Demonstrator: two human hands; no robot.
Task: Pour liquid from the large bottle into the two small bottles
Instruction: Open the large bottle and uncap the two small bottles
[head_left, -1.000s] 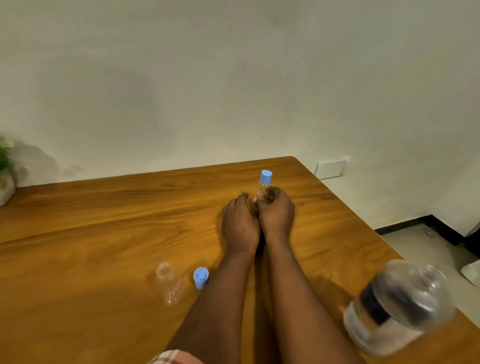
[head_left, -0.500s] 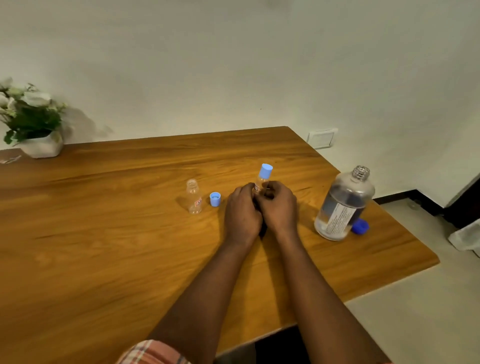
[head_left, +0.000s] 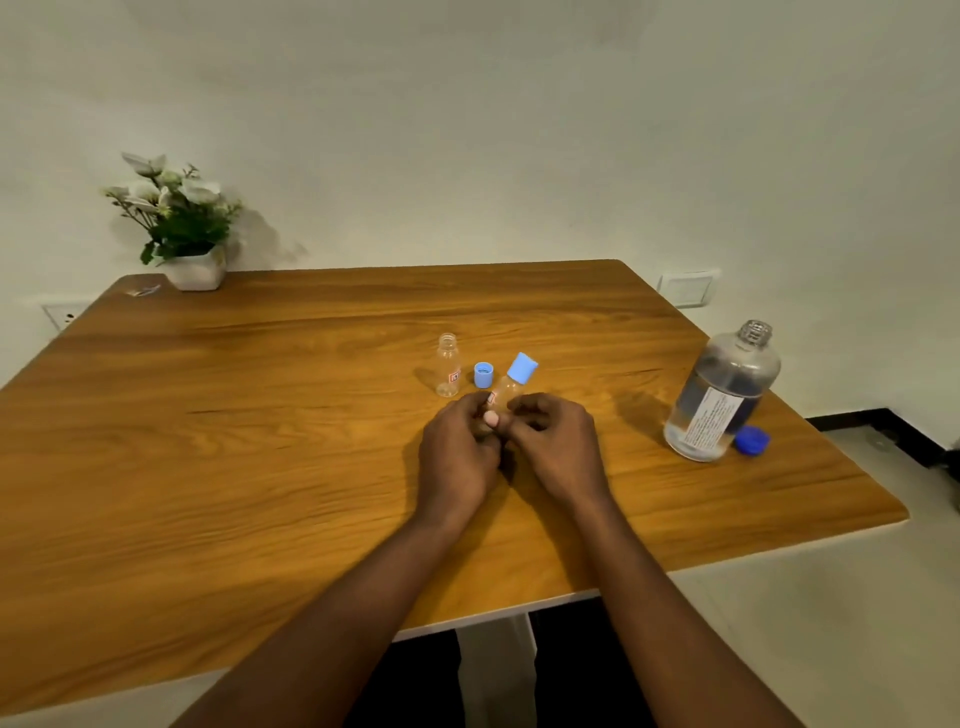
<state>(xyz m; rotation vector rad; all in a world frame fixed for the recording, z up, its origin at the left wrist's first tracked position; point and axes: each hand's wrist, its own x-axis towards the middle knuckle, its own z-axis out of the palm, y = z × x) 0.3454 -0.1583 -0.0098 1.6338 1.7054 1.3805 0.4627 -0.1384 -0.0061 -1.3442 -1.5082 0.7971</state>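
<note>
A small clear bottle with a light blue cap (head_left: 511, 383) leans to the right at the middle of the wooden table (head_left: 260, 441). My left hand (head_left: 457, 452) grips its lower body, thumb on the front. My right hand (head_left: 556, 447) lies against it on the right, fingers curled; whether it grips the bottle I cannot tell. Left of them a second small clear bottle (head_left: 448, 365) stands upright and uncapped, its light blue cap (head_left: 483, 374) beside it. The large clear bottle (head_left: 722, 395), uncapped, stands at the right edge with its dark blue cap (head_left: 751, 440) next to it.
A white pot of flowers (head_left: 182, 228) stands at the table's far left corner, with a small scrap (head_left: 141, 291) beside it. The wall runs behind the table. The table's right edge drops to the floor just past the large bottle.
The view has pulled back and tilted, bringing the whole table and the flower pot into sight. My hands stay together on the capped small bottle, which now leans further right.
</note>
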